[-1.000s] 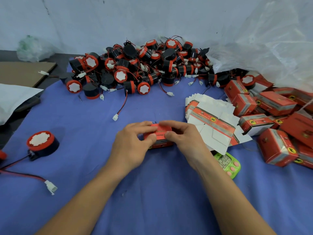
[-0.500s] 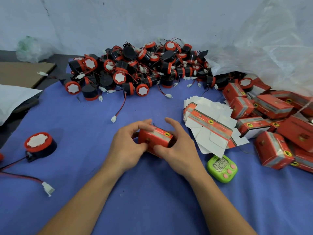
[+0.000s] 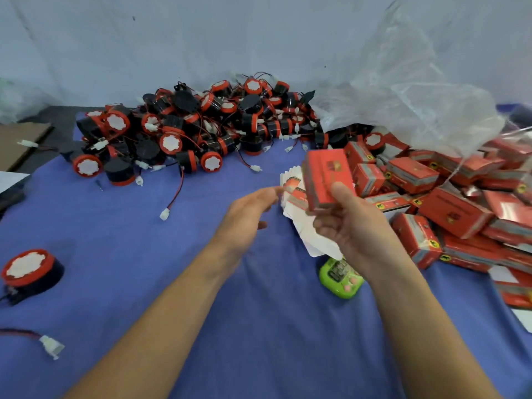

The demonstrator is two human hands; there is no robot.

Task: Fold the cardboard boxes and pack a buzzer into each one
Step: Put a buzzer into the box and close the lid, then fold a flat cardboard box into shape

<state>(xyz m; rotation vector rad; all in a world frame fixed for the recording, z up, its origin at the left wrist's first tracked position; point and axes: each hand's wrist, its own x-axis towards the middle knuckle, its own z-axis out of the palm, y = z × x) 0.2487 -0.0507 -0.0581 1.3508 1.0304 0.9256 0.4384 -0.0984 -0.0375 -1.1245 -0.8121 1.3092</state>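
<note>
My right hand (image 3: 349, 226) grips a closed red cardboard box (image 3: 326, 175) and holds it up above the cloth, right of centre. My left hand (image 3: 247, 216) is empty with fingers stretched toward the stack of flat white-and-red box blanks (image 3: 300, 217), fingertips close to its left edge. A big heap of red-and-black buzzers (image 3: 184, 131) with wires lies at the back. One lone buzzer (image 3: 28, 270) stands at the near left.
Several closed red boxes (image 3: 449, 208) are piled at the right under a clear plastic bag (image 3: 417, 102). A green timer (image 3: 341, 276) lies below my right hand. Blue cloth (image 3: 144, 254) covers the table; a loose white connector (image 3: 51, 345) lies near left.
Both hands held the box low on the cloth; now my right hand alone has raised it up and to the right, and my left hand has let go and reaches toward the blanks.
</note>
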